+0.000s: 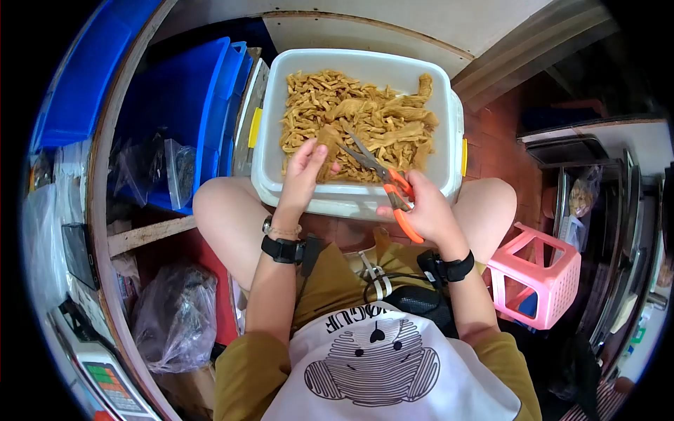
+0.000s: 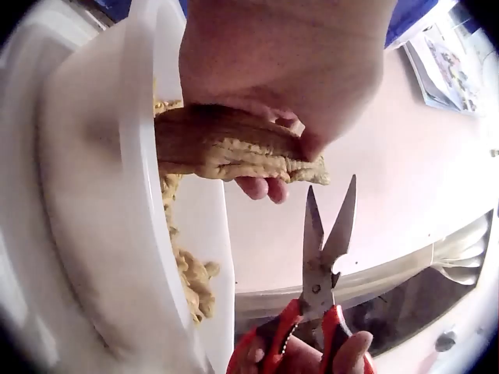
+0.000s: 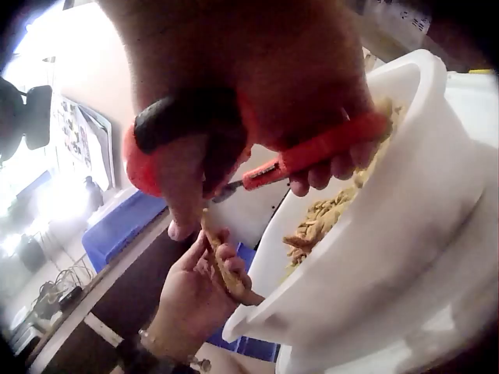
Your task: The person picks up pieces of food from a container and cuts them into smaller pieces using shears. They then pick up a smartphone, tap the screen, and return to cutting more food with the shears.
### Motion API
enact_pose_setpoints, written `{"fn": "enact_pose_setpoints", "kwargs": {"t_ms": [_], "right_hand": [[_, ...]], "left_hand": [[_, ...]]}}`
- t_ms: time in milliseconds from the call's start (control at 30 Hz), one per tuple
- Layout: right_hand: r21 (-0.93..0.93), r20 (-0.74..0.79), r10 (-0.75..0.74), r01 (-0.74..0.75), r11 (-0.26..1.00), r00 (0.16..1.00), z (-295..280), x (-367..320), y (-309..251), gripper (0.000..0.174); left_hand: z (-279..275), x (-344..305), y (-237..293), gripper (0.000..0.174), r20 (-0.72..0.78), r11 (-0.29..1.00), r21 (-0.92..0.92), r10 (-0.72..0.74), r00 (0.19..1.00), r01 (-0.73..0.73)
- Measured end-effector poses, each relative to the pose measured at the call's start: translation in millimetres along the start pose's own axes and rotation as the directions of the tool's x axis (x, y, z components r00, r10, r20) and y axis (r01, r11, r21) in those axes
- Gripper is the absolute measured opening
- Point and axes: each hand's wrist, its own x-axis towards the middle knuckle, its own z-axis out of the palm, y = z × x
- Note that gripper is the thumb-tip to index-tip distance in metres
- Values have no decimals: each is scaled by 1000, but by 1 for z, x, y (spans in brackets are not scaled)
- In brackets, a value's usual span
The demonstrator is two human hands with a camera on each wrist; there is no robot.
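Note:
My left hand (image 1: pixel 306 170) pinches a flat tan-brown dried piece (image 1: pixel 328 146) between thumb and fingers, over the near left part of a white plastic tub (image 1: pixel 275 77). In my right hand (image 1: pixel 427 212) are scissors (image 1: pixel 390 184) with orange handles, thumb and fingers through and round the grips. Their blades (image 2: pixel 327 234) stand apart in the left wrist view, with the tips a short way from the end of the held piece. Below both hands the tub holds a heap of cut tan strips (image 1: pixel 309 95), with larger uncut-looking pieces (image 1: pixel 404 116) at the right.
The tub sits between the person's knees. Blue bins (image 1: pixel 210 119) and a clear plastic bag (image 1: pixel 175 316) are at the left. A pink plastic stool (image 1: pixel 537 277) stands at the right on the tiled floor. A wall (image 1: pixel 379 24) rises behind the tub.

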Motion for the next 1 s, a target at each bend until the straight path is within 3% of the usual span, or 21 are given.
{"fn": "enact_pose_setpoints", "kwargs": {"t_ms": [100,267,467,533,667,733,933,1000], "right_hand": [[-22,10,-14,15,1000,1000,4,0,2,56],[-50,57,66,-64,997,996,6,1,-7,57],[-86,90,143,-135,987,986,8,3,-16,64],[-101,26,18,-15,995,1000,13,3,-12,66],[-129,50,4,2,992,999,9,6,-16,64],[60,233,167,-186,981,958,9,7,-18,58],[163,163,163,-190,968,973,29,2,5,45],[103,174,157,-176,979,972,20,2,5,44]], "left_hand": [[1,2,-8,23,107,1000,24,-6,994,4],[8,1,-10,23,97,1000,-2,29,995,-29],[6,1,-10,26,184,991,128,7,983,-31],[5,2,-9,29,234,995,92,12,972,-35],[7,0,2,24,191,993,120,-28,981,5],[5,0,3,26,225,992,128,-37,974,8],[-4,2,-1,30,113,999,29,-30,993,27],[-8,2,-3,31,132,999,41,-33,991,28]]}}
